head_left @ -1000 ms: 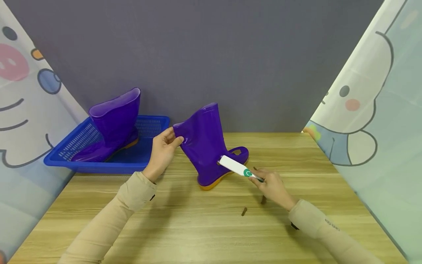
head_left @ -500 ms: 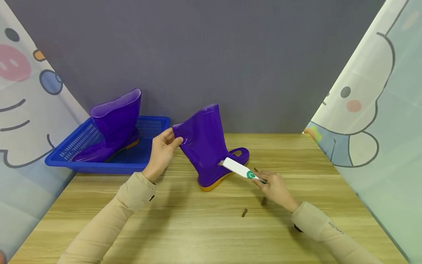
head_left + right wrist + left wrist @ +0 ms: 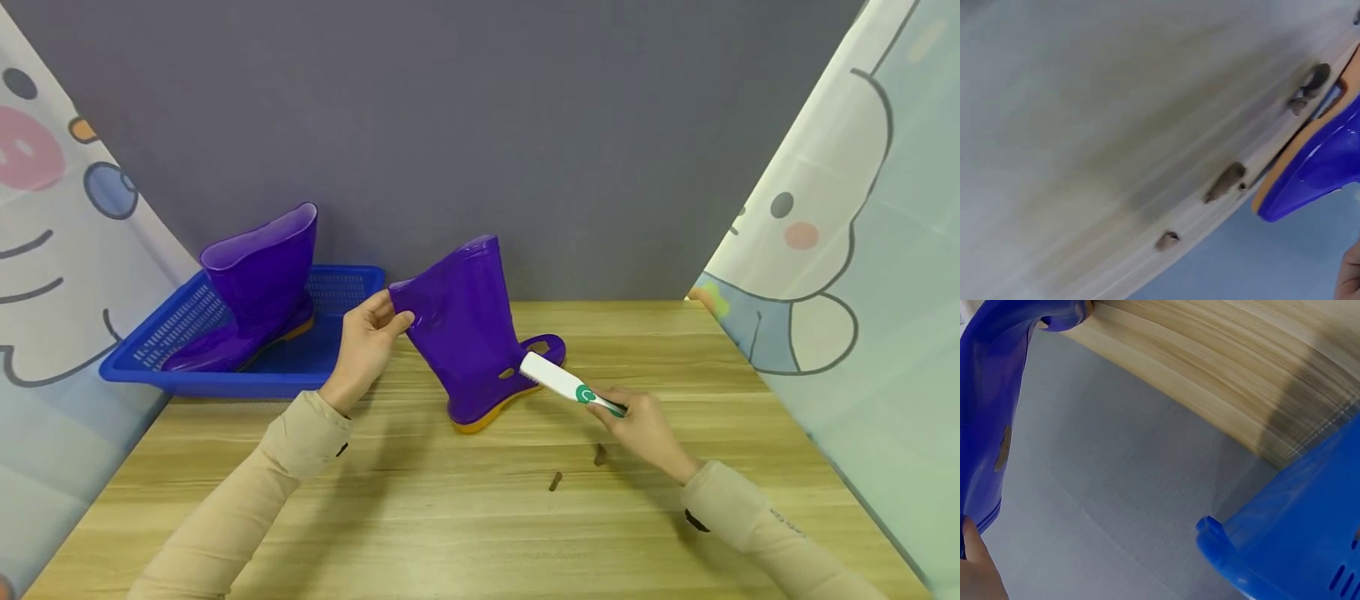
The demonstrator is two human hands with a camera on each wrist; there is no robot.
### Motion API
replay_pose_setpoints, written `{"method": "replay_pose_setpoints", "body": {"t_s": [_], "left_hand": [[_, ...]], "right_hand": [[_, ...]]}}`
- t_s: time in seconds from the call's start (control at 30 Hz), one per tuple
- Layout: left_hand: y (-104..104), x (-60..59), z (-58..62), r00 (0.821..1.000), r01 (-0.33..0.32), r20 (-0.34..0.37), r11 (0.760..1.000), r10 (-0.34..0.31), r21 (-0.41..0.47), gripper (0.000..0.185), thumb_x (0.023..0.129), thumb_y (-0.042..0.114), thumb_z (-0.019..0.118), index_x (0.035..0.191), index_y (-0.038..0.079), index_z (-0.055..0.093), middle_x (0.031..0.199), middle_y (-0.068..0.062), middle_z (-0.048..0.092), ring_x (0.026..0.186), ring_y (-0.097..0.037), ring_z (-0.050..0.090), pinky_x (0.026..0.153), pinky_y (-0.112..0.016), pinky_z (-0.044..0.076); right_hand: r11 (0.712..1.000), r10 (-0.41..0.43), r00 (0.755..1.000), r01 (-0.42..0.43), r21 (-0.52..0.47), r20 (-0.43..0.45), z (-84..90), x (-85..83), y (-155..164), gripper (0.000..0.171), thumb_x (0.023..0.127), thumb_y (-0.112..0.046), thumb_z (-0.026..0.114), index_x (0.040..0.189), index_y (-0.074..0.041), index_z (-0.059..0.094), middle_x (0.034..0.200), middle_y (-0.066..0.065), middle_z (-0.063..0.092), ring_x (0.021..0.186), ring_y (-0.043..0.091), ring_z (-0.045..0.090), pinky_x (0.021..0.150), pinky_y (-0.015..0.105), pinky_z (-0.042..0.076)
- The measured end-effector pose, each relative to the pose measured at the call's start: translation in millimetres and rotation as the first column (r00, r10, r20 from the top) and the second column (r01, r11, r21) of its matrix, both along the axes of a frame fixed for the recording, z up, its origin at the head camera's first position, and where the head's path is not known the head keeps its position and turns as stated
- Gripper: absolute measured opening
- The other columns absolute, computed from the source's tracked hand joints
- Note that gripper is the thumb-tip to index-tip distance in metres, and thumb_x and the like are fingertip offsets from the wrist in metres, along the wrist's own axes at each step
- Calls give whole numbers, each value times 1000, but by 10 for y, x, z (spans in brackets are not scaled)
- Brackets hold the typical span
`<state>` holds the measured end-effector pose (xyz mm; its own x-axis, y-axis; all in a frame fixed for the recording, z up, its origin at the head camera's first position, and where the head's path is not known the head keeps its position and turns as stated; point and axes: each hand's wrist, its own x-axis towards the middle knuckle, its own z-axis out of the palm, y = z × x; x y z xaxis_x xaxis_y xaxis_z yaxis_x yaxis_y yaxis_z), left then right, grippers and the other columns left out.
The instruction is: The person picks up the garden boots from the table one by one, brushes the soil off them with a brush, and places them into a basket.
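My left hand (image 3: 366,348) pinches the top rim of a purple rain boot (image 3: 465,317), which stands tilted on the table with its orange sole down. Brown patches mark the boot's side and toe; the left wrist view has another brown patch (image 3: 1004,449) on its shaft. In my right hand (image 3: 637,423) is a white brush (image 3: 551,375) with a green mark, gripped by its handle. Its bristled end faces down beside the boot's instep; whether it touches cannot be told. The right wrist view catches the boot's toe and orange sole (image 3: 1297,164), but not the brush.
A blue plastic basket (image 3: 240,385) at the back left holds a second purple boot (image 3: 262,287). Brown bits (image 3: 556,481) lie on the wooden table (image 3: 450,517), several of them near the boot's sole in the right wrist view. A grey panel (image 3: 480,150) stands behind.
My right hand has drawn the brush rightward, off the boot's lower side towards the instep, so a brown patch there shows. The left hand and the boot have hardly moved.
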<state>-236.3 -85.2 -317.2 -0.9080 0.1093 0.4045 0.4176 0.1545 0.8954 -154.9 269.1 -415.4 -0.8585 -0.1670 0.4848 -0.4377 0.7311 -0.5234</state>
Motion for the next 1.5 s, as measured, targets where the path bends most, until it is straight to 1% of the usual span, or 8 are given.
{"method": "replay_pose_setpoints", "body": {"t_s": [0.17,0.4,0.6,0.83,1.13,1.23,1.33,1.5], "left_hand": [[6,2,-6,1000,13,-2,1000,-13,6,35,87,1,59,122,-1,56,114,-19,62,90,2,60,79,-15,50],[48,-8,14,1000,20,-16,1000,-20,4,34,87,0,58,120,-1,57,113,-19,63,90,1,61,78,-15,50],[62,-24,27,1000,15,-10,1000,-15,5,34,87,-1,58,121,-2,56,114,-20,62,89,1,61,78,-15,50],[17,-5,24,1000,-9,-6,1000,9,-4,34,87,1,59,121,0,56,113,-18,63,89,-1,61,78,-15,50],[0,2,17,1000,-1,-13,1000,1,-10,34,87,2,59,121,-1,56,113,-18,63,89,0,61,78,-15,50],[-4,5,14,1000,-4,-10,1000,4,-9,34,87,2,58,121,0,56,114,-18,63,90,1,61,79,-15,50],[-7,9,8,1000,-9,0,1000,9,-5,35,87,1,58,122,0,56,115,-18,62,90,1,60,79,-15,50],[-2,-3,-15,1000,-8,2,1000,8,-1,35,87,1,59,122,-1,55,115,-19,62,90,1,61,79,-15,50]], "right_hand": [[1000,-12,999,12,2,-36,74,-22,-101,26,78,-10,72,103,-2,69,92,14,70,48,0,40,40,18,36],[998,45,996,-41,51,-72,14,-109,-207,26,75,-6,74,99,4,69,95,25,67,51,4,50,41,14,39],[998,50,994,-46,40,-94,-13,-132,-174,27,72,-1,75,96,10,67,92,29,66,45,-1,42,35,13,33],[996,73,994,-68,62,-82,-26,-148,-146,27,72,0,74,96,10,67,90,26,67,48,3,48,38,12,34],[996,28,994,-20,82,-103,-69,-129,-79,24,71,-1,75,93,7,69,83,18,70,43,-6,31,36,11,28],[996,17,995,-9,91,-95,-48,-118,-63,25,71,-2,76,93,6,70,85,20,69,44,-6,34,37,12,30],[996,8,1000,-7,92,-4,13,-101,-20,24,74,-4,74,96,6,69,90,21,69,44,-4,37,38,14,33],[998,-41,993,34,62,111,147,-62,53,23,77,-7,72,98,4,69,89,20,69,37,-3,27,35,17,28]]}}
